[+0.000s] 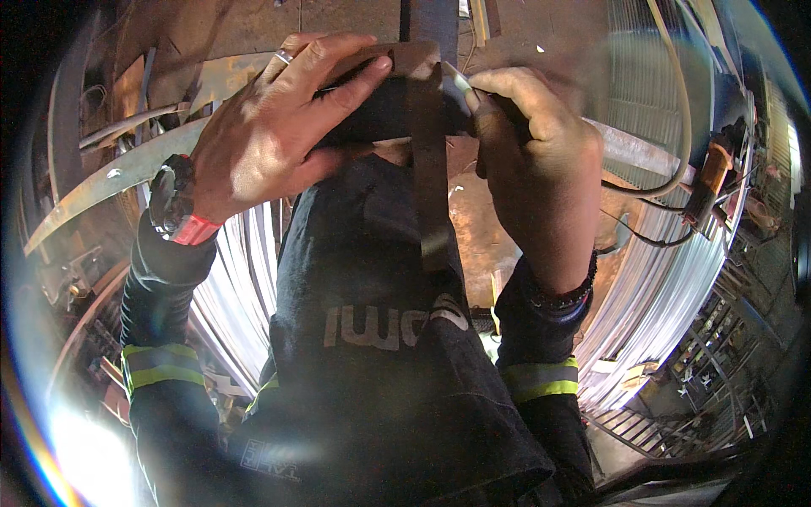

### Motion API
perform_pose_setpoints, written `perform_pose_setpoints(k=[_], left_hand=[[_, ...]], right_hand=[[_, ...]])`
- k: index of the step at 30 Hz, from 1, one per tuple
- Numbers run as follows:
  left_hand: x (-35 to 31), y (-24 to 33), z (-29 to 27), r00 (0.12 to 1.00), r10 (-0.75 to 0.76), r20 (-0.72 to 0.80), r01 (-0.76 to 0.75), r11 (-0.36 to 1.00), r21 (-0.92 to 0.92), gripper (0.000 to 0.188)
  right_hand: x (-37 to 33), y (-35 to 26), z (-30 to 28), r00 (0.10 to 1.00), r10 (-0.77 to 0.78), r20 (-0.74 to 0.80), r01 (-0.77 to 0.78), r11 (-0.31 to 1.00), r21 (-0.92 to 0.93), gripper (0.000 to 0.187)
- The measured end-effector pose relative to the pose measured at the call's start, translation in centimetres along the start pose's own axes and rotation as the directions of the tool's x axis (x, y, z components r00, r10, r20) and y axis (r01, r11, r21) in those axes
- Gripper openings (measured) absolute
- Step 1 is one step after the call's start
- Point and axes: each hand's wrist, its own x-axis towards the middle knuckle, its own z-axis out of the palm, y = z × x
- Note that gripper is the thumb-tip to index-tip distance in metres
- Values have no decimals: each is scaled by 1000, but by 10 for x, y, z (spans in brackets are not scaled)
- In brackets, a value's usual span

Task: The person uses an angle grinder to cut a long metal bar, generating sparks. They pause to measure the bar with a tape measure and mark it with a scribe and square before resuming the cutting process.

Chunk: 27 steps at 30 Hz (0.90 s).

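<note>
My left hand (270, 127), with a ring and a wristwatch (173, 198), grips a flat steel square (429, 160). Its fingers lie along the square's upper arm, and the thumb is lower down. The square's long blade points down toward my body, over a dark metal bar (431, 19). Between thumb and forefinger, my right hand (536, 127) pinches a thin pale marking stick (460, 82). The stick's tip is at the square's right edge, near its corner. Shadow hides what the left thumb touches.
A curved metal strip (127, 165) crosses behind my hands. Bundles of shiny rods lie at left (232, 291) and right (650, 313). At right, an orange-handled tool (710, 182) with a cable lies near a hose (680, 110). Bright glare fills the lower left.
</note>
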Motion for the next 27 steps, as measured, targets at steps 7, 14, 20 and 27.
perform_pose_setpoints(k=[7, 14, 20, 27], left_hand=[[0, -3, 2, 998, 47, -44, -47, 999, -4, 77], [1, 0, 1, 998, 34, -52, -34, 999, 7, 75], [0, -1, 1, 992, 65, -108, -62, 998, 32, 71], [-2, 1, 1, 991, 0, -134, -12, 996, -85, 60]], right_hand=[[1, -9, 2, 996, -81, -34, 78, 993, -84, 12], [4, -16, 2, 999, -44, -16, 43, 996, -80, 11], [-13, -22, -2, 996, 46, 78, -30, 981, -190, 10], [-72, -65, -22, 977, 207, -42, -211, 959, -190, 12]])
